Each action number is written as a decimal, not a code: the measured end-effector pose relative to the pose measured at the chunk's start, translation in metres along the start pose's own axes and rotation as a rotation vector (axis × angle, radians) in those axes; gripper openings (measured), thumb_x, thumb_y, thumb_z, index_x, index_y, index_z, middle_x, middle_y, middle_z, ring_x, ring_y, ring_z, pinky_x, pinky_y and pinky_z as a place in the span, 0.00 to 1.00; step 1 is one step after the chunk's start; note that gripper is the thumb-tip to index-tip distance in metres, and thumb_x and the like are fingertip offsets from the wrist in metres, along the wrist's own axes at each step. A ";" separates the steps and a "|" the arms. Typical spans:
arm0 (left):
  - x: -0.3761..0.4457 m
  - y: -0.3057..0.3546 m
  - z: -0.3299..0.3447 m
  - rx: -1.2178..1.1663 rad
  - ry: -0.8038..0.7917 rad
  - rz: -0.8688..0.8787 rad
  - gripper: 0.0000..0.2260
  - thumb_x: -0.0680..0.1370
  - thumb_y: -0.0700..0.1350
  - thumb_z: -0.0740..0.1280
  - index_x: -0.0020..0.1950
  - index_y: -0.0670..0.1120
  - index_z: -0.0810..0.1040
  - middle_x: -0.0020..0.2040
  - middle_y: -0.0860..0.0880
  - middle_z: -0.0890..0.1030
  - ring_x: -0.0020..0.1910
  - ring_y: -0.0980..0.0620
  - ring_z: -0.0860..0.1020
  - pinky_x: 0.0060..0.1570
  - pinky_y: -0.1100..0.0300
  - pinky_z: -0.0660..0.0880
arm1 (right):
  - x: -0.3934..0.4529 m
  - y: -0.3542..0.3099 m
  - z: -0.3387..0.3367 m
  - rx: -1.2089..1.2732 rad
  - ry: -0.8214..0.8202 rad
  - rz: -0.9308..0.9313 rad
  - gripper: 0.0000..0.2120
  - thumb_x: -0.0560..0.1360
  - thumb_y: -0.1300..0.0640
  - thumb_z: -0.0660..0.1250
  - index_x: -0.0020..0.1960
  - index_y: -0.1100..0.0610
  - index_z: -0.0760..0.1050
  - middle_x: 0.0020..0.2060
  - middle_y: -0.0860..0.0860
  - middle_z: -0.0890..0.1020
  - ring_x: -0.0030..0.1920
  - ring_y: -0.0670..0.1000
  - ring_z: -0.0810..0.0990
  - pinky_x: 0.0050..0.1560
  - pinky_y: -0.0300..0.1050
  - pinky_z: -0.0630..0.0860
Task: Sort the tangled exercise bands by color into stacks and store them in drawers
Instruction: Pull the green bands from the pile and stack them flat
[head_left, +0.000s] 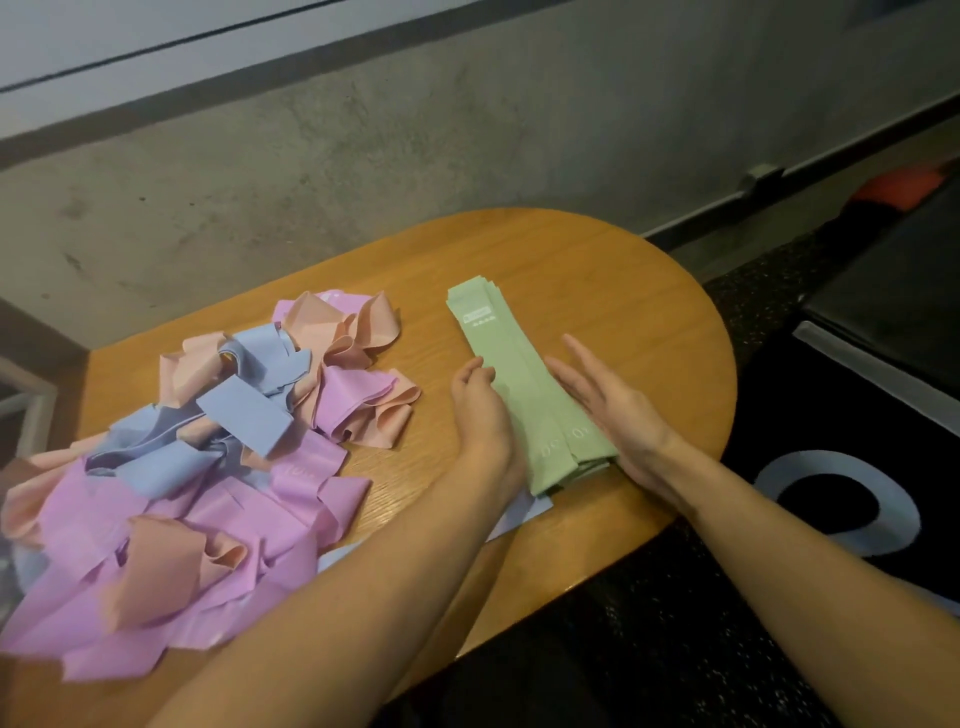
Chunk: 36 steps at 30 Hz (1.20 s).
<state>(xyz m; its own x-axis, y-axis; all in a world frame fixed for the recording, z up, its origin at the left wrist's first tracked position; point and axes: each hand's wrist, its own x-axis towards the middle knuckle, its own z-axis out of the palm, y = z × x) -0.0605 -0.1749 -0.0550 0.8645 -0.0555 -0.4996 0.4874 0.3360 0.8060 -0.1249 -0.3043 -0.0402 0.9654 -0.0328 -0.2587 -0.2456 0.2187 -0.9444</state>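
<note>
You had the stack of green bands lying flat on the wooden table, squared between both hands: your left hand pressed against the stack's left edge with its fingers loosely curled and gripping nothing, while your right hand lay along its right edge, fingers straight and relaxed. To the left of the green stack the tangled pile of pink, peach and blue bands sprawled over the table, apart from the stack, and a pale blue sheet showed just under the stack's near end, beneath your left forearm
</note>
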 end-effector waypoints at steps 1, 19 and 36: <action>-0.009 0.009 0.004 -0.031 0.014 -0.013 0.20 0.72 0.53 0.65 0.63 0.51 0.79 0.62 0.43 0.81 0.59 0.42 0.81 0.59 0.43 0.78 | -0.001 -0.002 0.004 -0.015 -0.012 0.002 0.24 0.84 0.41 0.51 0.79 0.41 0.57 0.71 0.43 0.72 0.61 0.37 0.78 0.57 0.37 0.77; -0.074 0.017 -0.067 1.314 -0.445 0.781 0.26 0.69 0.65 0.74 0.61 0.57 0.71 0.60 0.60 0.69 0.61 0.60 0.67 0.60 0.63 0.69 | -0.030 0.009 -0.023 -0.569 -0.025 -0.296 0.16 0.78 0.64 0.67 0.58 0.46 0.79 0.61 0.39 0.79 0.64 0.42 0.76 0.66 0.50 0.74; -0.080 0.008 -0.042 1.170 -0.258 0.815 0.10 0.78 0.43 0.70 0.58 0.53 0.83 0.59 0.59 0.82 0.57 0.64 0.77 0.57 0.67 0.74 | -0.047 0.011 -0.026 -0.432 -0.101 -0.184 0.27 0.78 0.68 0.66 0.72 0.48 0.66 0.67 0.46 0.74 0.68 0.43 0.74 0.66 0.38 0.73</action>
<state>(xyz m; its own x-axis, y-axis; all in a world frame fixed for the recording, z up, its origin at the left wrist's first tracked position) -0.1311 -0.1283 -0.0223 0.8816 -0.4347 0.1839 -0.4311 -0.5829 0.6887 -0.1749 -0.3256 -0.0435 0.9947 0.0662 -0.0786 -0.0633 -0.2079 -0.9761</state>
